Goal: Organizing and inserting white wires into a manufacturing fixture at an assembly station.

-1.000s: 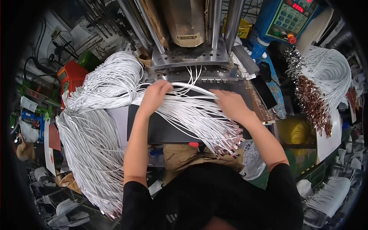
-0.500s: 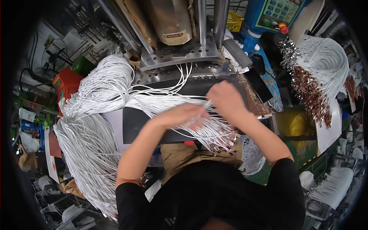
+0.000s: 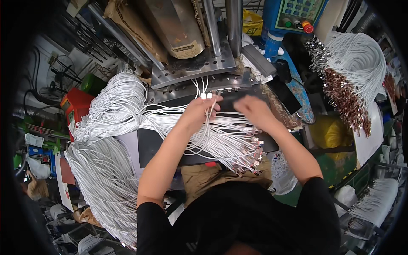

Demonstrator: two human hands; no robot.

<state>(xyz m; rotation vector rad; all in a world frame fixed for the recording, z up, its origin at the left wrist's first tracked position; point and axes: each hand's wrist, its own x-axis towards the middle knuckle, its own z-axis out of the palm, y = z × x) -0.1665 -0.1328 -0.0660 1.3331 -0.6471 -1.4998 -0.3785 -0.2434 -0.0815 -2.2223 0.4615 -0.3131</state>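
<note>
Fingers closed, my left hand [image 3: 199, 114] grips a few white cables whose white plug ends [image 3: 206, 96] stick up in front of the press. Just to its right, my right hand [image 3: 255, 111] hovers above the cable bundle, its fingers curled and smeared by motion; whether they hold anything cannot be made out. Beneath both hands a thick bundle of white cables [image 3: 229, 142] lies across a black board [image 3: 148, 148], with metal and copper-coloured connectors [image 3: 253, 157] at its right end. More cable ends run up under the press plate [image 3: 193, 71].
Coiled white cables [image 3: 119, 100] are heaped at the left, above a long hanging bundle [image 3: 102, 174]. Right of the press stand a blue control panel [image 3: 297, 12] with a red button and a blue bottle [image 3: 273, 44]. Another cable coil [image 3: 357, 55] hangs far right.
My left hand has moved up toward the press, raising cables with white plugs. My right hand has shifted slightly and is apart from the left. The whole view has turned a little.
</note>
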